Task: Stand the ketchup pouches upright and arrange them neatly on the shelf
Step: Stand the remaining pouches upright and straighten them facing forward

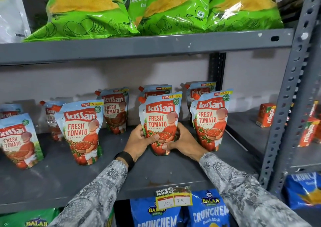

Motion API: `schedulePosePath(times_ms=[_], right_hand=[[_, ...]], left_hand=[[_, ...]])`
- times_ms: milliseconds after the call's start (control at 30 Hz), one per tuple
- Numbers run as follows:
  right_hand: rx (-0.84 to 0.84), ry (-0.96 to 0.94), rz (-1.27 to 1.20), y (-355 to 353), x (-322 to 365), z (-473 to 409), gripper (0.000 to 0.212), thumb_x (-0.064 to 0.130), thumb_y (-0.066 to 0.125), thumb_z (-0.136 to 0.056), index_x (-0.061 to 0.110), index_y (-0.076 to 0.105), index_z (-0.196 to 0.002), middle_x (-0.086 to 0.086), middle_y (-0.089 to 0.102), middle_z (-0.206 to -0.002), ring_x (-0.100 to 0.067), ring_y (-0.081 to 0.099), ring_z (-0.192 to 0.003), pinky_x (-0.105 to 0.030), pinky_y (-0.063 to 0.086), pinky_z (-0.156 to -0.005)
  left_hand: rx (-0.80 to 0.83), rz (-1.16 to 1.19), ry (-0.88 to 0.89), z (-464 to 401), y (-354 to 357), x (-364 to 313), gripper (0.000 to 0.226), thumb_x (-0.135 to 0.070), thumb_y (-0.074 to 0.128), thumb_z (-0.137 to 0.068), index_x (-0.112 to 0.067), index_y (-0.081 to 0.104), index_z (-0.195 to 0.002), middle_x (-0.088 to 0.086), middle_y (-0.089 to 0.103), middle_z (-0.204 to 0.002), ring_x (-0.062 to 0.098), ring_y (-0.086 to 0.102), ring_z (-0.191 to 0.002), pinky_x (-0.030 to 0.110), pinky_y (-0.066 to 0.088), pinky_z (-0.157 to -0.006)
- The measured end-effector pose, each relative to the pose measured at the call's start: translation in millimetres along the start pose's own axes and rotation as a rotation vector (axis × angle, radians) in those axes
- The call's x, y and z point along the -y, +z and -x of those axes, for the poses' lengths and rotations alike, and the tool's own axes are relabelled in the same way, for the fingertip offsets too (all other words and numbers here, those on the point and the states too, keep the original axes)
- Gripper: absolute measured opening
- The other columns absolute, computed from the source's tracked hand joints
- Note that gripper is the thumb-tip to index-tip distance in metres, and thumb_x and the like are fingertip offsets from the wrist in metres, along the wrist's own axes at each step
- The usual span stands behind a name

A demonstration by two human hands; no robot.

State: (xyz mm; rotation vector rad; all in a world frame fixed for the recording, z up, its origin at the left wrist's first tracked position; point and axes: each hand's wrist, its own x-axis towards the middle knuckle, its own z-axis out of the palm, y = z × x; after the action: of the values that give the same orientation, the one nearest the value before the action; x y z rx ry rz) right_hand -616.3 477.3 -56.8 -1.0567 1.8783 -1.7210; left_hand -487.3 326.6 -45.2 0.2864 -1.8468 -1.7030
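Observation:
Several Kissan ketchup pouches stand upright on the grey metal shelf (pixel 173 171). Both hands hold the middle front pouch (pixel 160 117) near its base: my left hand (pixel 140 140) grips its left side, my right hand (pixel 182 140) its right side. The pouch is upright with its bottom resting on the shelf. Another front pouch (pixel 209 119) stands to the right, one (pixel 80 131) to the left, and one (pixel 16 140) at the far left leans slightly. More pouches (pixel 116 108) stand in a back row against the wall.
Green chip bags (pixel 121 9) fill the shelf above. Blue chip bags (pixel 208 209) sit below, behind a yellow price tag (pixel 173 199). A perforated grey upright (pixel 286 105) borders the right side, with orange juice cartons (pixel 265 114) beyond it.

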Motion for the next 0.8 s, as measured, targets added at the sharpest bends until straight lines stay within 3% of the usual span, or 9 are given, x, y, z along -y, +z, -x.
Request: schedulePosePath(times_ms=[300, 533, 633, 700, 800], right_hand=[[-0.030, -0.003, 0.035, -2.1, -0.4, 1.4, 0.098, 0.011, 0.100, -0.046, 0.025, 0.058, -0.134, 0.001, 0.076, -0.123, -0.018, 0.073, -0.115, -0.047, 0.058, -0.102], [0.026, 0.034, 0.011, -6.3, 3.0, 8.8, 0.083, -0.002, 0.091, -0.067, 0.021, 0.055, -0.138, 0.004, 0.076, -0.122, -0.009, 0.072, -0.113, -0.021, 0.058, -0.091], [0.001, 0.059, 0.016, -4.0, 4.5, 14.1, 0.081, 0.000, 0.092, -0.068, 0.021, 0.055, -0.137, 0.003, 0.074, -0.123, -0.010, 0.069, -0.114, -0.030, 0.057, -0.100], [-0.022, 0.071, 0.013, -1.3, 5.9, 20.4, 0.082, 0.003, 0.093, -0.068, 0.021, 0.053, -0.137, 0.003, 0.072, -0.125, -0.009, 0.067, -0.114, -0.029, 0.056, -0.098], [-0.217, 0.094, -0.008, 7.0, 4.8, 37.8, 0.075, 0.009, 0.093, -0.069, 0.022, 0.053, -0.131, 0.004, 0.068, -0.114, -0.012, 0.068, -0.103, -0.034, 0.057, -0.093]], left_hand=[[0.022, -0.012, -0.021, 3.5, 1.5, -4.9, 0.043, 0.004, 0.079, -0.077, -0.022, 0.065, -0.109, -0.004, 0.077, -0.103, 0.006, 0.075, -0.092, 0.022, 0.059, -0.074], [0.042, 0.008, -0.032, 9.4, 8.0, -2.0, 0.047, -0.004, 0.080, -0.079, -0.026, 0.062, -0.117, -0.004, 0.075, -0.113, 0.010, 0.071, -0.108, 0.024, 0.058, -0.085], [0.043, 0.004, -0.031, 13.9, 7.7, -1.5, 0.052, -0.008, 0.080, -0.080, -0.022, 0.061, -0.126, -0.001, 0.073, -0.121, 0.013, 0.069, -0.114, 0.029, 0.057, -0.094], [0.025, -0.003, -0.039, 19.0, 3.4, -1.6, 0.055, -0.009, 0.080, -0.081, -0.023, 0.058, -0.130, -0.001, 0.072, -0.123, 0.013, 0.068, -0.115, 0.025, 0.057, -0.091], [-0.041, -0.081, -0.061, 31.7, -14.3, -3.8, 0.063, -0.018, 0.080, -0.082, -0.024, 0.054, -0.139, 0.001, 0.067, -0.127, 0.015, 0.068, -0.114, 0.023, 0.056, -0.088]])
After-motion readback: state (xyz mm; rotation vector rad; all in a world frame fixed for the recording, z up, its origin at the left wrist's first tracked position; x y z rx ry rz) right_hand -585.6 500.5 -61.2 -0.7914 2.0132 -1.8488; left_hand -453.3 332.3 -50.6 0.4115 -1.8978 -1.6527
